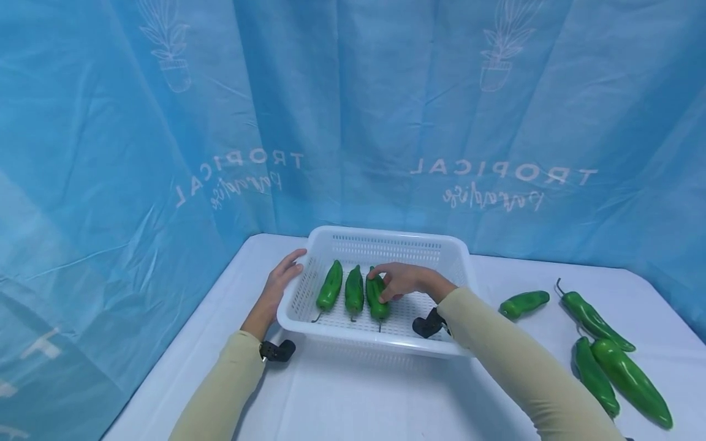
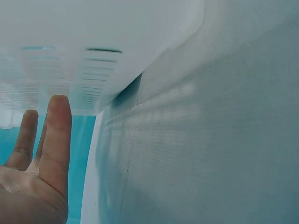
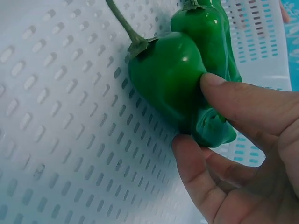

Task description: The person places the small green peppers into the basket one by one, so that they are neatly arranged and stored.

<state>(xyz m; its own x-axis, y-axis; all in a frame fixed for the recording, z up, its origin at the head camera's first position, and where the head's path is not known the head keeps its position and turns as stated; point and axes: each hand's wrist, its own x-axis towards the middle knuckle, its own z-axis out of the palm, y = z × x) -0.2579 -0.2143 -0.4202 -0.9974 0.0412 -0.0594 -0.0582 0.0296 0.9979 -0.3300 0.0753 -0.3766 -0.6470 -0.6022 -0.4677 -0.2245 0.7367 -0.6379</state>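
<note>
In the head view my right hand (image 1: 405,280) is inside a white plastic basket (image 1: 353,335), pinching the rightmost of three green peppers there. Seen from the right wrist, that green pepper (image 3: 161,70) lies on the slotted floor, thumb on one side and fingertips on the other, its stem pointing away from the hand. Left of it lie a middle pepper (image 1: 354,291) and a left pepper (image 1: 330,286), roughly parallel. My left hand (image 1: 278,285) is at the basket's left rim; in the left wrist view its fingers (image 2: 58,126) are extended next to the slotted wall.
To the right on the white table (image 1: 342,398) lie several more peppers: a short pepper (image 1: 524,304), a slim pepper (image 1: 592,315) with a long stem, and a large pepper (image 1: 631,383) beside another one. Blue printed curtains (image 1: 380,122) hang behind and to the left.
</note>
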